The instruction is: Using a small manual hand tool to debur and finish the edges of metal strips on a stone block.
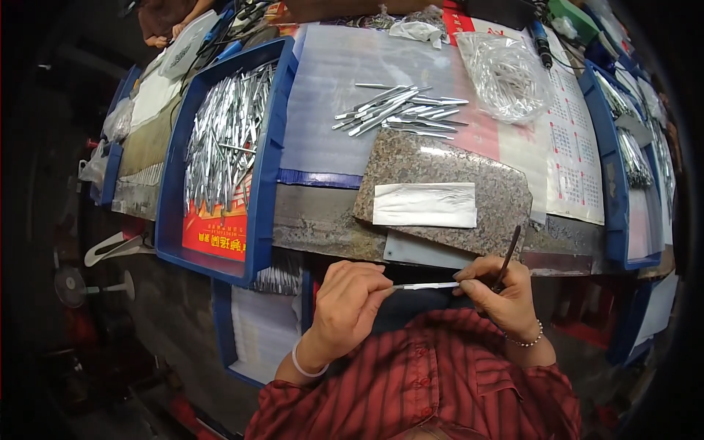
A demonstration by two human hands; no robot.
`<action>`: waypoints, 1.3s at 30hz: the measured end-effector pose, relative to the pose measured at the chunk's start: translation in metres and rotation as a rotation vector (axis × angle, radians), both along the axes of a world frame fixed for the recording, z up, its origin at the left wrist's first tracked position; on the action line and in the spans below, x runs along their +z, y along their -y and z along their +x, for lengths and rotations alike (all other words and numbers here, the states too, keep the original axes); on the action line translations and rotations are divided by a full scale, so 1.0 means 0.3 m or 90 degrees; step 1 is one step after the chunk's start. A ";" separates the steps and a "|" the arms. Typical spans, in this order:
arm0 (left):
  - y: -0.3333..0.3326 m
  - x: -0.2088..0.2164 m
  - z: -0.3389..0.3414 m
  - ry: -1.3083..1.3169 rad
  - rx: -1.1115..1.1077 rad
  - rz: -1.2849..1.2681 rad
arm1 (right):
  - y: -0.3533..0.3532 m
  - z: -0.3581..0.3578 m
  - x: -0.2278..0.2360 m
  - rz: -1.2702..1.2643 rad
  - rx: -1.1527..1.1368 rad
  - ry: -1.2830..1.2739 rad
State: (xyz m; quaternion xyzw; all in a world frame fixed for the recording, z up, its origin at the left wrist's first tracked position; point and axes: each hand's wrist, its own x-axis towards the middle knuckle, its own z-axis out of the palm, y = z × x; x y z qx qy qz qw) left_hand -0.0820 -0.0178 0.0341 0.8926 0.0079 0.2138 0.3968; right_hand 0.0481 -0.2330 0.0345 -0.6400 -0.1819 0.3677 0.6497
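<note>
A slim silvery metal rod (425, 286) is held level in front of my chest, just off the table's near edge. My left hand (345, 304) pinches its left end between thumb and fingers. My right hand (506, 293) is closed on the other end, and a thin dark stick (511, 257) stands up from between its fingers. Beyond the hands lies a speckled stone slab (491, 187), with a folded white paper towel (425, 205) on it. A loose heap of similar metal rods (400, 108) rests at the slab's far edge.
To the left, a blue tray (268, 147) holds many metal rods. A clear plastic bag (506, 73) of thin pieces sits at the back right. Another blue tray (616, 169) stands at the right. Below the table, a blue bin (224, 323) is at the left. A person's hand (176, 31) shows far left.
</note>
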 end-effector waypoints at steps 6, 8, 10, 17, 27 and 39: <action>0.008 -0.004 -0.010 -0.021 0.009 -0.002 | 0.020 -0.009 -0.001 -0.032 0.024 0.002; 0.006 -0.009 -0.013 -0.019 0.010 -0.005 | 0.018 -0.014 -0.007 -0.030 0.026 0.014; 0.002 -0.015 -0.016 -0.025 0.010 -0.007 | 0.013 -0.018 -0.011 -0.029 0.024 0.035; -0.023 -0.044 -0.067 -0.049 0.036 -0.055 | -0.022 -0.045 -0.053 -0.036 0.054 0.107; -0.078 -0.094 -0.156 -0.064 0.073 -0.092 | -0.111 -0.095 -0.066 -0.082 0.089 0.188; -0.116 -0.119 -0.240 -0.069 0.098 -0.126 | -0.194 -0.144 -0.056 -0.093 0.143 0.216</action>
